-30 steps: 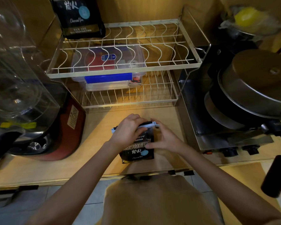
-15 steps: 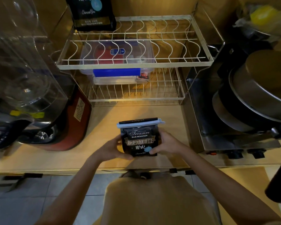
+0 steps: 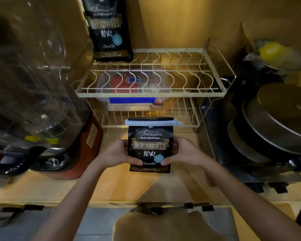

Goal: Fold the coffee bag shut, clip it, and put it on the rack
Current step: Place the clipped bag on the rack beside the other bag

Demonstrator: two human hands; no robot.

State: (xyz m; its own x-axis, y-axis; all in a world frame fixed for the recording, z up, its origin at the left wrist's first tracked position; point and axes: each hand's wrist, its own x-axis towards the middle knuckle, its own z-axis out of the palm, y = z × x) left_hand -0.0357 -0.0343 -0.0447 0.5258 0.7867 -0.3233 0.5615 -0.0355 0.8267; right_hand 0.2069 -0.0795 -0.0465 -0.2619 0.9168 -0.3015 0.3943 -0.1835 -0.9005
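Coffee bag (image 3: 149,145) between both hands' fingers (image 3: 137,162).

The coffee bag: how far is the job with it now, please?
Done: the coffee bag is folded shut at the top, with the pale blue clip across the fold. In hand: the left hand and right hand hold it upright above the counter. Left: setting it on the wire rack, where another bag already stands.

I see a black coffee bag (image 3: 149,145) with gold and white lettering and a pale blue dot, a light blue clip (image 3: 152,122) across its top, a cream wire rack (image 3: 151,92), a blue-latched clear container (image 3: 132,100), and a yellow-wood counter (image 3: 111,185).
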